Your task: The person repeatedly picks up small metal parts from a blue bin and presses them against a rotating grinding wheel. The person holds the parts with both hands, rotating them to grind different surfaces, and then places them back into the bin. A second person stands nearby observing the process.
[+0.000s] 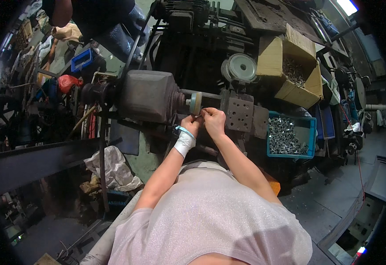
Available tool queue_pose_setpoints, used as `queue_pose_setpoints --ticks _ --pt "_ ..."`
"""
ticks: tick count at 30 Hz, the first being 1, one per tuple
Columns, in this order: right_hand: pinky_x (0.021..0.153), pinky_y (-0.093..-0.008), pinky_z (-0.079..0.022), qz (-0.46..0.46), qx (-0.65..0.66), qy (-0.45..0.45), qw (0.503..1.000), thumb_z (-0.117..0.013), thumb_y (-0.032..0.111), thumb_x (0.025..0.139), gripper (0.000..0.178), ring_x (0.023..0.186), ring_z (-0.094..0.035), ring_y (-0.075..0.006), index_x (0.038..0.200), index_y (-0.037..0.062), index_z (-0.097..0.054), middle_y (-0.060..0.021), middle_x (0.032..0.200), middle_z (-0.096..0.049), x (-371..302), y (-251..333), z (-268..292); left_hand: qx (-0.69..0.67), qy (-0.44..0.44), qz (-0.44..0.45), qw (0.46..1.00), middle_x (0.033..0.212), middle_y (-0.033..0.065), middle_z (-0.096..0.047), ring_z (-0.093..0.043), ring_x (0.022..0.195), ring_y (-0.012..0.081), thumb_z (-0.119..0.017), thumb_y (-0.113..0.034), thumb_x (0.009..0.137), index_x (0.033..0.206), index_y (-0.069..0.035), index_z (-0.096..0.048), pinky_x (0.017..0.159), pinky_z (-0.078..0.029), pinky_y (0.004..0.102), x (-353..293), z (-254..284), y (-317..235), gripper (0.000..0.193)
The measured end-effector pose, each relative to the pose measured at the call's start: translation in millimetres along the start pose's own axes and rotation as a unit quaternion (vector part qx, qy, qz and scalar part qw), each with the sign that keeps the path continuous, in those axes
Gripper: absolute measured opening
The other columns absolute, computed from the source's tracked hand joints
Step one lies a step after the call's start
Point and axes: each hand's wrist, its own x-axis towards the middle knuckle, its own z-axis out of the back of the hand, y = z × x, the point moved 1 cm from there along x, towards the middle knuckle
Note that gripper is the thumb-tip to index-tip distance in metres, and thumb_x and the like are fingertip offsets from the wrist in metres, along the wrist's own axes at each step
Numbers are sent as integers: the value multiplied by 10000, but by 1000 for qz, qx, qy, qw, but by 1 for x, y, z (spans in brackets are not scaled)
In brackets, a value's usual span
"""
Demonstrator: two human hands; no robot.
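Note:
My left hand point(191, 125) and my right hand point(214, 121) meet just below a round wheel point(196, 103) with a tan and pale green rim. It is mounted on the spindle of a dark grey machine head point(149, 96). Both hands have their fingers pinched together close to the wheel's lower edge. Whatever lies between the fingertips is too small and hidden to name. A white wrap point(184, 142) covers my left wrist, with a light blue band above it. To the right of my right hand is a dark metal block point(239, 115) with several holes.
A blue bin point(291, 156) of small shiny metal parts sits to the right. Behind it, an open cardboard box point(305, 96) holds more small parts. A round metal disc point(241, 68) rises behind the block. Another person's legs point(121, 39) show at the far left; a white sack point(113, 168) lies below.

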Motion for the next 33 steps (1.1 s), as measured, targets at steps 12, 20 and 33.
queue_pose_setpoints --ticks 12,20,33 --pt "407 -189 -324 22 52 24 998 -587 72 749 137 465 -441 -40 831 -26 -636 6 562 -535 -7 3 15 -3 78 63 995 640 2 -527 -439 518 70 -550 -244 816 817 -8 -597 448 -347 226 -7 16 10 240" --pt "452 -164 -343 -25 185 135 973 -571 80 780 159 522 -463 -39 883 -33 -614 -9 637 -550 -17 10 25 -141 196 192 951 655 -8 -510 -457 515 84 -535 -288 838 808 -60 -574 448 -379 238 -11 25 0 233" --pt "480 -208 -422 -4 38 41 998 -580 76 771 127 566 -521 -67 811 -38 -617 -28 637 -584 4 -15 1 -5 44 124 991 599 -21 -504 -432 490 68 -600 -257 768 739 -29 -599 429 -335 219 3 12 12 230"
